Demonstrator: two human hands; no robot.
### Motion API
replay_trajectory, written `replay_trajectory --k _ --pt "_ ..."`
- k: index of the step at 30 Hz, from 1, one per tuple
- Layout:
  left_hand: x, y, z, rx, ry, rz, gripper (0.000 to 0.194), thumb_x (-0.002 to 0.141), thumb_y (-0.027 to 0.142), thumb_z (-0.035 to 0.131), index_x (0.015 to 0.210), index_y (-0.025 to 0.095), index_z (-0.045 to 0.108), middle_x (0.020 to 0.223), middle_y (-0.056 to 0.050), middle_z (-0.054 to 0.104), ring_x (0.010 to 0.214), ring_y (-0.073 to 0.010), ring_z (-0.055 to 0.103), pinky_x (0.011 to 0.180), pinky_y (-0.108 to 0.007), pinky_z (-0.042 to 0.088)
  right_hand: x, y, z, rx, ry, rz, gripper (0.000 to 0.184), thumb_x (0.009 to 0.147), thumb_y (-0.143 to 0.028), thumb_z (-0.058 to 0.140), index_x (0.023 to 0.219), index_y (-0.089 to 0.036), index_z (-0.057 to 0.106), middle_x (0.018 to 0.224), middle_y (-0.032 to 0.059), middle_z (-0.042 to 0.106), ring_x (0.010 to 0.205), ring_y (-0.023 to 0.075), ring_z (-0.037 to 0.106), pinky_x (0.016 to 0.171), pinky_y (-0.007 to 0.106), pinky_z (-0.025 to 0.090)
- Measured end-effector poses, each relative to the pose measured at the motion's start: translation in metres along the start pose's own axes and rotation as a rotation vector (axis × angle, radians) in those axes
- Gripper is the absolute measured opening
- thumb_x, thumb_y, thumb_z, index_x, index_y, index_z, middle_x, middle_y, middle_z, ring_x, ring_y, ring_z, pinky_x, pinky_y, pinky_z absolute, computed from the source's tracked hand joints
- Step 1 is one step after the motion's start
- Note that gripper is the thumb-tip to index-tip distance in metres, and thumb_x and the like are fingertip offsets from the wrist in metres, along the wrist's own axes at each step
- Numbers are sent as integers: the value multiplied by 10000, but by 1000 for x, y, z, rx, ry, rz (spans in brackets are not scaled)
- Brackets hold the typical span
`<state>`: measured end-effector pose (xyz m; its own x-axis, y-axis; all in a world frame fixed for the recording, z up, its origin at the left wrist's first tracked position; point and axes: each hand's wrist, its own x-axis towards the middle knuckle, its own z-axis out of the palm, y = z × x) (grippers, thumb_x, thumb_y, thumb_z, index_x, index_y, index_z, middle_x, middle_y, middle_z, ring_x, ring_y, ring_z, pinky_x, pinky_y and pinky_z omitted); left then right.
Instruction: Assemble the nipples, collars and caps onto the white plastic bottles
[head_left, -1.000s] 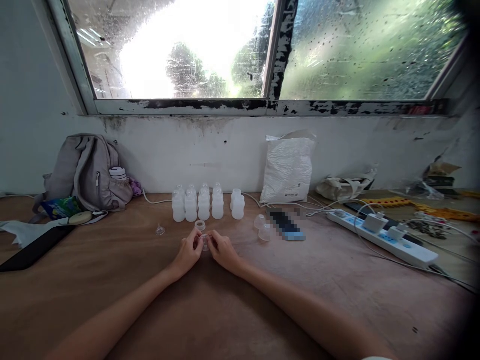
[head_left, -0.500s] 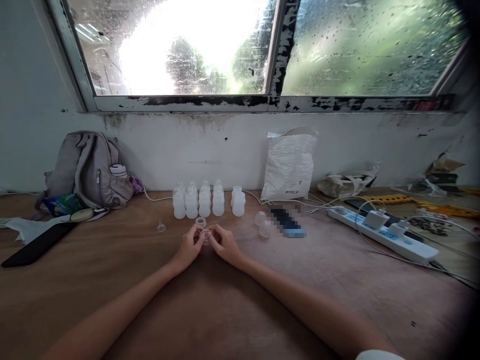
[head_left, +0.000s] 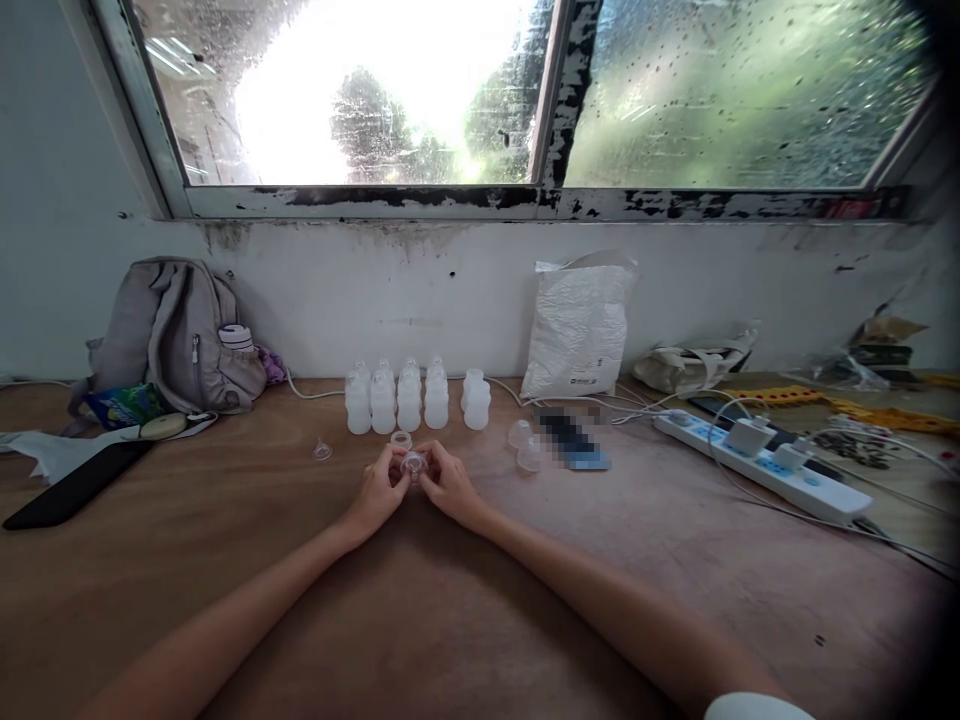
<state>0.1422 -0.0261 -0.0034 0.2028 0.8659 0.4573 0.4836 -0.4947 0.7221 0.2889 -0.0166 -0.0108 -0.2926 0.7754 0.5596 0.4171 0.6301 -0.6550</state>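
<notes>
Both of my hands meet at the middle of the table around a small clear bottle nipple, which seems to be seated in a ring; the fingers partly cover it. My left hand pinches its left side. On the right side, my right hand grips it with thumb and fingers. Just beyond the fingertips lies a white collar ring. A loose clear nipple rests off to the left. Several frosted baby bottles stand in rows behind, and a bottle without a nipple is right of them.
Two translucent caps sit beside a blurred-out phone. A white plastic mailer bag leans on the wall. Farther right is a power strip with cables. A grey backpack and black flat case occupy the left.
The nipple piece between my hands has tilted, so its clear round top now shows above the thumbs. My hands stay in nearly the same place.
</notes>
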Motion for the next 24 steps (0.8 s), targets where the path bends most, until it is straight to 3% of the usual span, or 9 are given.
replay_trajectory --k 11,24 --pt "-2 2 3 126 22 22 144 763 208 443 905 195 456 627 28 557 503 -106 501 513 -210 396 -1 3 3 -31 30 -31 269 658 -58 428 898 -176 454 632 -39 464 534 90 423 534 191 343" --pt "-2 3 -1 -10 -8 -18 116 808 260 410 883 188 463 724 -10 614 616 -129 578 551 -215 416 -1 -2 0 -48 43 -40 161 756 -144 430 896 -155 508 630 -11 525 540 97 470 535 191 367"
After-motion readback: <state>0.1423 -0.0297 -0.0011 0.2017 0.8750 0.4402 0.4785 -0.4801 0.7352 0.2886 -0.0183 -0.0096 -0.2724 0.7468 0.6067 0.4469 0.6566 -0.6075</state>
